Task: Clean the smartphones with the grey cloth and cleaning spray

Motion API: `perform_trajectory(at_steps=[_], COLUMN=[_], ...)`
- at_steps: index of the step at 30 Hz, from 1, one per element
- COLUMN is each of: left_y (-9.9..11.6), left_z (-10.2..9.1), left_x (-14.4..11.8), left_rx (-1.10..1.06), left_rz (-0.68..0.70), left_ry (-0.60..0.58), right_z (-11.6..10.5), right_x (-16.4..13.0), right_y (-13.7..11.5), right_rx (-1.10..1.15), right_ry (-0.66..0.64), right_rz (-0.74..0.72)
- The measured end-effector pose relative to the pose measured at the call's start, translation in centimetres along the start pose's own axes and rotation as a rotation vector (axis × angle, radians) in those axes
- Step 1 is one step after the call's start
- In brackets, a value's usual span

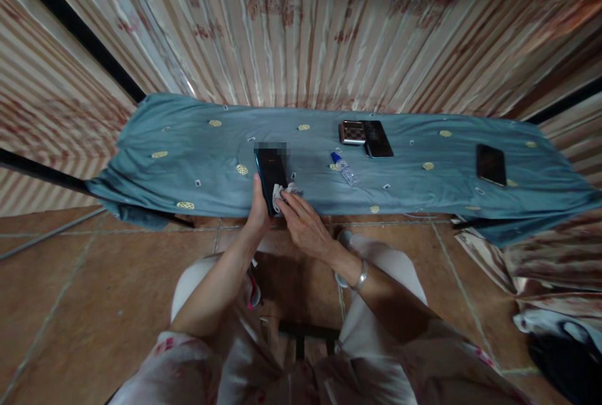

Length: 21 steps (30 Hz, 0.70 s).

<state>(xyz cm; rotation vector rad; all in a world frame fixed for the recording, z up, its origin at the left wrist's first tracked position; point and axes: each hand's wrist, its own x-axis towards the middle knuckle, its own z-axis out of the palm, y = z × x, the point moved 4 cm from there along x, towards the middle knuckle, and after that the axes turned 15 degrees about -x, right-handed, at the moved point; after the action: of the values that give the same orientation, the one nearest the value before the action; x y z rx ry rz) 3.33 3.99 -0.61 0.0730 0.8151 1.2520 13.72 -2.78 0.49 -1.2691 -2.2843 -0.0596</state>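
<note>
**Phone held at the table edge, cloth pressed to its screen**

Head view: the left hand [258, 207] is closed around the lower end of a dark phone [271, 176], gripping it by the edges at the near edge of the cloth-covered table [188, 160]; the phone's top end seems to lie over the blue-grey cover, its lower end past the rim; the right hand [303, 223] has its fingers curled lightly on a small white cloth [285, 192], pressing it against the phone's lower screen; a small clear bottle with a blue cap [344, 168] lies on its side just beyond, two phones [367, 136] sit stacked side by side farther back, and another dark phone [491, 164] lies well apart to the right.

Risk, as a judgement: the phone hangs partly over hard tile; a firm push against a one-handed grip could slip it free and drop it; a sweeping wrist could also roll the bottle.
</note>
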Motion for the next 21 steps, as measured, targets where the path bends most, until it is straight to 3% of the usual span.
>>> perform_trajectory(at_steps=[12,21], left_y=[-0.9,-0.4], left_z=[-0.2,-0.4], left_x=[0.1,0.3], left_rx=[-0.004,0.015], left_rz=[-0.015,0.017], left_ry=[-0.013,-0.038], right_z=[-0.2,-0.3], right_x=[0.5,0.8], right_y=[0.9,1.3], right_rx=[0.047,0.043], right_ry=[-0.009,-0.009], right_rz=[0.079,0.092])
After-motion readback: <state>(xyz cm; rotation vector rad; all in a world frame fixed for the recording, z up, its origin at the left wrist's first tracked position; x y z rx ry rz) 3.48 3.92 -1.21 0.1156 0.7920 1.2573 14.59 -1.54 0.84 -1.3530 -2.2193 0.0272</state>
